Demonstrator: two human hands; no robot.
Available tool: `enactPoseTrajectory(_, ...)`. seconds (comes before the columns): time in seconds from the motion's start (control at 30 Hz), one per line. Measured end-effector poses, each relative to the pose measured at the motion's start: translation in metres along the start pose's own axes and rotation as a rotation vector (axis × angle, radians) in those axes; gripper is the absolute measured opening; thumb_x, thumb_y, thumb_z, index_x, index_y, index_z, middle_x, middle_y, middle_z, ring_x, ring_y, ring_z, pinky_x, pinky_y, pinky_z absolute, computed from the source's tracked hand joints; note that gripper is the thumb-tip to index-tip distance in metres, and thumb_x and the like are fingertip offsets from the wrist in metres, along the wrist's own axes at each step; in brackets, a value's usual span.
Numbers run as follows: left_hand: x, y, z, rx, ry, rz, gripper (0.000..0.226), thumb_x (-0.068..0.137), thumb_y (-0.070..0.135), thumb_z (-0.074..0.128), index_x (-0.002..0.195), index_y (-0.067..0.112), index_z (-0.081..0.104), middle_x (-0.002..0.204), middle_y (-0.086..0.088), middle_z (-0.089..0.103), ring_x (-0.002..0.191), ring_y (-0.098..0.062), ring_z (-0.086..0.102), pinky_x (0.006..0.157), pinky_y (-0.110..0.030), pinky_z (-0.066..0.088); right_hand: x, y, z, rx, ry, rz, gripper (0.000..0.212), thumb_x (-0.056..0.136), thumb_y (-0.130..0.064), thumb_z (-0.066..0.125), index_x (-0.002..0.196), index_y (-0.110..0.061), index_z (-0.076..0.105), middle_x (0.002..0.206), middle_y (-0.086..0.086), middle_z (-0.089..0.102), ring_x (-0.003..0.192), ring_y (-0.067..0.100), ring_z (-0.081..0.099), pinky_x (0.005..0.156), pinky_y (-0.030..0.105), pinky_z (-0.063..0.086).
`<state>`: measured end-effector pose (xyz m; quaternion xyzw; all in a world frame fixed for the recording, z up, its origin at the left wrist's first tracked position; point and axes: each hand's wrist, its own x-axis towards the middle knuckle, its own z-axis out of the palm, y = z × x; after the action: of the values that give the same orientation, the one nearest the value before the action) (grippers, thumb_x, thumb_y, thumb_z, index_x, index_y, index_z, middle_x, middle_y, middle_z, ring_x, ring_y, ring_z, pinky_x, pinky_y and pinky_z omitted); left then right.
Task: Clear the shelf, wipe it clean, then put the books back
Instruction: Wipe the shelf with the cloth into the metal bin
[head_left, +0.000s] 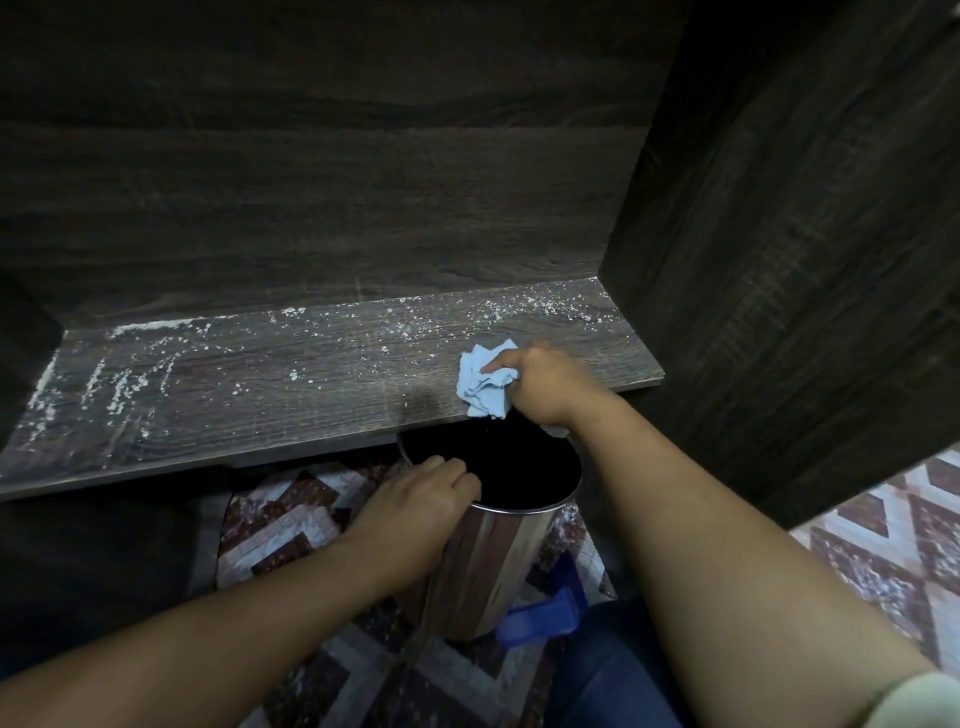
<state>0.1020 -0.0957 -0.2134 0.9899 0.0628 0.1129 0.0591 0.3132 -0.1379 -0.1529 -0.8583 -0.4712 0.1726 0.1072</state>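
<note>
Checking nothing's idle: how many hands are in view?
2. The left hand grips the bin below the shelf; the right hand holds the cloth on the shelf's front edge.

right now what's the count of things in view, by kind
hands: 2, left hand and right hand
blue cloth: 1
shelf: 1
metal bin: 1
blue plastic piece: 1
total: 6

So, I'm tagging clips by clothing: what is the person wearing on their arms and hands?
Nothing on the left hand or right hand: no gloves, rings or watch show. The right arm is bare up to a pale sleeve in the lower right corner; the left arm is bare to the frame edge.
</note>
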Motion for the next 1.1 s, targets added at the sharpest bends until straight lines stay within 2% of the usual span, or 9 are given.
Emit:
enactPoseTrajectory(0.07,0.0,0.001,-0.002,0.011,-0.008,0.002,0.043,0.048,0.007,0.085,0.077,0.021,0.056,0.075,0.004,0.051,0.067,-0.016,0.053,0.051,-0.025,0.045,-0.003,0.002,-0.004,0.188,-0.019,0.028,0.04,0.084,-0.012,0.052,0.113,-0.034,0.068,0.119,0.0,0.066,0.103,0.02,0.061,0.083,0.026,0.046)
enactPoseTrajectory(0.13,0.001,0.002,-0.004,0.02,-0.019,0.002,0.047,0.042,0.009,0.087,0.075,0.021,0.055,0.074,0.004,0.051,0.065,-0.016,0.053,0.051,-0.025,0.044,-0.006,0.01,-0.006,0.295,0.09,0.059,0.036,0.083,-0.012,0.051,0.109,-0.032,0.066,0.113,-0.001,0.067,0.098,0.019,0.06,0.079,0.026,0.044)
enactPoseTrajectory(0.2,0.002,0.003,-0.004,0.018,-0.02,0.001,0.05,0.04,0.01,0.088,0.075,0.022,0.055,0.074,0.005,0.051,0.065,-0.015,0.053,0.051,-0.024,0.044,-0.005,0.022,-0.007,0.267,0.317,0.096,0.031,0.085,-0.014,0.053,0.112,-0.029,0.056,0.12,0.005,0.059,0.105,0.027,0.055,0.083,0.034,0.043)
enactPoseTrajectory(0.3,0.004,0.004,-0.004,0.015,-0.002,0.001,0.049,0.041,0.011,0.088,0.077,0.023,0.056,0.074,0.006,0.051,0.066,-0.014,0.053,0.052,-0.024,0.043,0.0,0.042,-0.007,0.124,0.575,0.205,0.041,0.085,-0.012,0.058,0.124,-0.02,0.049,0.13,0.012,0.047,0.113,0.036,0.047,0.093,0.042,0.039)
enactPoseTrajectory(0.43,0.007,0.006,-0.001,0.001,0.008,-0.01,0.047,0.044,0.014,0.088,0.078,0.023,0.058,0.075,0.007,0.052,0.067,-0.014,0.054,0.051,-0.024,0.042,0.007,0.064,0.001,0.203,0.771,0.433,0.052,0.085,-0.015,0.06,0.135,-0.024,0.05,0.142,0.01,0.04,0.116,0.038,0.043,0.099,0.044,0.036)
enactPoseTrajectory(0.57,0.01,0.005,0.003,-0.042,0.031,-0.03,0.04,0.051,0.013,0.086,0.08,0.023,0.059,0.076,0.006,0.053,0.068,-0.015,0.055,0.053,-0.026,0.045,0.016,0.073,0.007,0.262,0.88,0.423,0.058,0.085,-0.005,0.058,0.138,-0.028,0.047,0.147,0.01,0.034,0.121,0.036,0.037,0.097,0.044,0.036)
enactPoseTrajectory(0.7,0.011,0.004,0.005,-0.093,0.032,-0.037,0.033,0.06,0.007,0.08,0.083,0.02,0.059,0.08,0.004,0.053,0.072,-0.017,0.053,0.056,-0.029,0.048,0.021,0.073,0.013,0.154,0.868,0.415,0.047,0.09,-0.002,0.049,0.13,-0.025,0.052,0.156,0.004,0.027,0.128,0.034,0.033,0.091,0.05,0.039)
enactPoseTrajectory(0.93,0.002,0.003,0.001,-0.134,0.017,-0.032,0.025,0.068,0.01,0.075,0.086,0.021,0.061,0.081,0.005,0.054,0.073,-0.015,0.051,0.059,-0.03,0.048,0.033,0.073,0.012,-0.034,0.534,0.464,0.046,0.093,-0.028,0.05,0.139,-0.028,0.045,0.157,0.003,0.024,0.137,0.029,0.028,0.101,0.051,0.033)
enactPoseTrajectory(1.1,0.001,0.0,-0.001,-0.157,-0.001,-0.057,0.025,0.07,0.011,0.074,0.088,0.021,0.059,0.084,0.005,0.053,0.076,-0.015,0.052,0.061,-0.03,0.048,0.029,0.063,0.005,-0.049,0.41,0.353,0.053,0.084,-0.016,0.055,0.134,-0.031,0.048,0.143,0.006,0.041,0.129,0.03,0.04,0.101,0.048,0.038)
